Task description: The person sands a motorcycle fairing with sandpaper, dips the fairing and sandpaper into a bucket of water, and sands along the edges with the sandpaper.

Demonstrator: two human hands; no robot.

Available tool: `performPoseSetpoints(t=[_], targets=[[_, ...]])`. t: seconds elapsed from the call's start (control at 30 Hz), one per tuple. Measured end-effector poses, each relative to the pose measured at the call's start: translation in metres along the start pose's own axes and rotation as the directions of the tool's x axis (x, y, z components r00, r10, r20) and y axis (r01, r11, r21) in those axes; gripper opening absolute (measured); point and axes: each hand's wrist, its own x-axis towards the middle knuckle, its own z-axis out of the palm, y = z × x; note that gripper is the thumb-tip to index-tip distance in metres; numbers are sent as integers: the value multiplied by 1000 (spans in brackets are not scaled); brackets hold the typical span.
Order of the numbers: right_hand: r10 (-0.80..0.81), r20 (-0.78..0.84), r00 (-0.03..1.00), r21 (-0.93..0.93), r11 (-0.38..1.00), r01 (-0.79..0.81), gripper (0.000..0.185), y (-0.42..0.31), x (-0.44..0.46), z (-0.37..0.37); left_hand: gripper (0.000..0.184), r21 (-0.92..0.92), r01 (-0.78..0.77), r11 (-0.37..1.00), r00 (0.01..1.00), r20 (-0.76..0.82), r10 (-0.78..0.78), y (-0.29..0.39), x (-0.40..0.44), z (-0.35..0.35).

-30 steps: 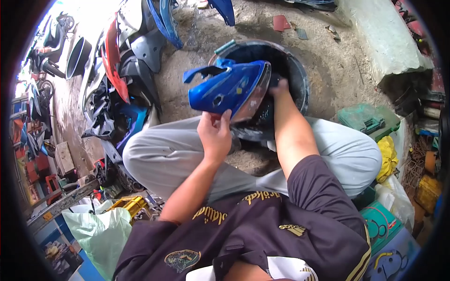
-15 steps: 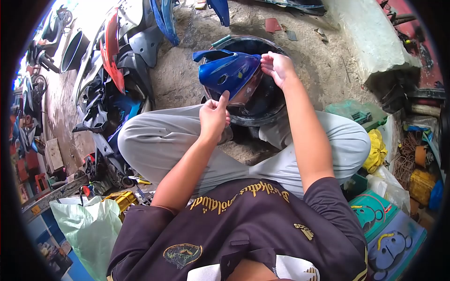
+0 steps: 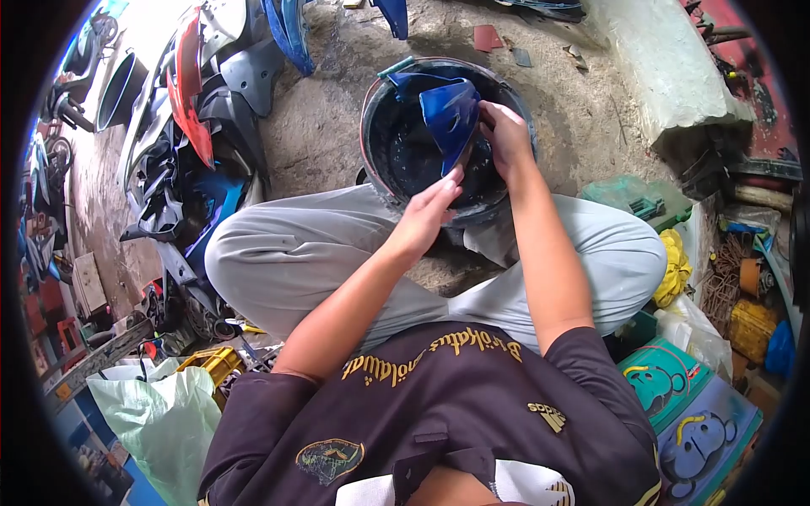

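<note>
A glossy blue plastic motorcycle fairing panel (image 3: pixel 447 114) is held above a black bucket (image 3: pixel 380 173), tilted with its narrow end toward me. My right hand (image 3: pixel 509 139) grips its right edge, fingers partly hidden behind it. At the lower tip, my left hand (image 3: pixel 429 215) has its fingers closed on the panel's end. The bucket stands on the floor in front of my legs, and its dark inside shows around the panel. Whether there is water in it, I cannot tell.
Red fairing panels (image 3: pixel 187 93) and grey and black ones are piled at the left. More blue panels (image 3: pixel 291 38) lie beyond the bucket. A white concrete block (image 3: pixel 666 76) stands at the right, near a yellow bag (image 3: pixel 672 270). A pale green sack (image 3: pixel 156 422) sits at lower left.
The blue panel has been turned from lying broadside to a steeper tilt, narrower toward me. My left hand has moved right and my right hand slightly down, bringing them closer together.
</note>
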Motion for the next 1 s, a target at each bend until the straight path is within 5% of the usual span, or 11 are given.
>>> performPoseSetpoints(t=[0.27,0.4,0.53,0.7,0.93,1.0], targets=[[-51,17,999,12,999,51,30,-1,-11,3,72,75,-200,977,975,110,192,7,2,3],[-78,-257,963,36,995,91,28,28,37,-14,70,131,-304,944,943,-97,317,-8,1,13],[412,-216,885,259,898,-355,23,98,94,-33,66,223,-256,940,917,-250,310,5,-1,2],[504,-443,741,598,782,-175,27,179,131,-15,76,244,-261,934,870,-360,337,4,3,-14],[518,-265,813,775,616,-139,27,176,124,4,73,217,-274,937,859,-383,340,1,8,-22],[517,-200,832,785,593,-180,27,157,104,2,60,254,-249,935,825,-450,342,7,6,-17]])
